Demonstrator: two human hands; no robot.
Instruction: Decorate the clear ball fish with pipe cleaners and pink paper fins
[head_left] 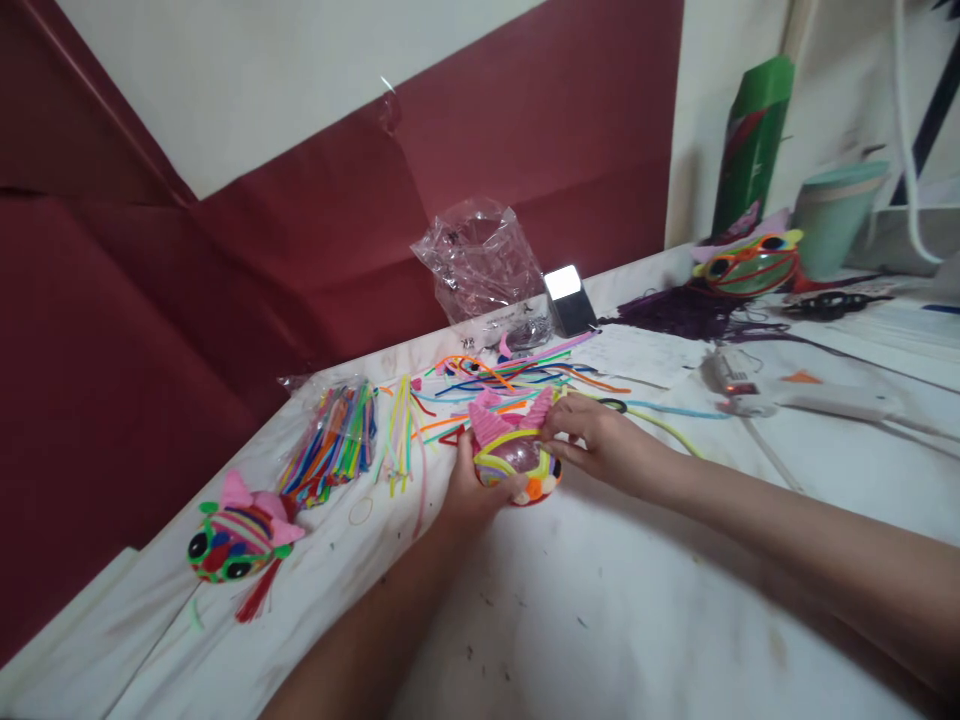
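Note:
My left hand [480,490] is closed around the near left side of a pipe-cleaner animal head [517,452], with the thumb across its front. The head has a clear rounded body, pink ears, yellow bands and an orange nose. At its right side, by the right ear, the fingers of my right hand [589,430] are pinched together; what sits between them is hidden. A second animal head [238,535] with pink ears, black eyes and a red tassel lies at the left. Loose pipe cleaners [517,378] are strewn just behind my hands.
A bag of pipe cleaners [330,440] lies left of my hands. To the right are a white glue gun [832,398], a third animal head [754,268] with purple tassel strands, and a green cup [836,215]. Clear plastic wrapping [480,260] and a black box [571,305] stand behind.

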